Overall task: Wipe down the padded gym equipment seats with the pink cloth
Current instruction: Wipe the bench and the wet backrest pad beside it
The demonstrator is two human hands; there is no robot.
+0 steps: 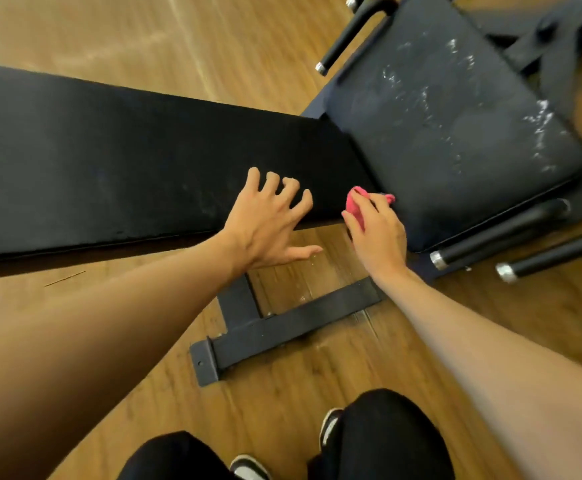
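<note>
1. Gripping the pink cloth point(356, 205), the right hand point(377, 233) has its fingers curled over a crumpled wad, at the near corner of the long bench pad point(137, 174) where it meets the square seat pad point(455, 133).
2. Only small parts of the cloth show: a bunched lump past the thumb side and a little tip poking out past the fingers, toward the seat pad. Its long axis cannot be told from so little.
3. The cloth looks bright pink, soft and fuzzy, wadded rather than folded flat.
4. The left hand point(268, 223) is spread wide with bent fingers, fingertips resting on the bench pad near its front edge, thumb hanging off over the floor point(144, 39); it holds nothing.
5. The bench pad is black and runs lengthwise from the left edge of view toward the seat pad.
6. The seat pad is dark grey, tilted, with white flaky streaks across its far and right parts.
7. Black handles point(497, 233) with silver end caps stick out beside the seat pad's near edge.
</note>
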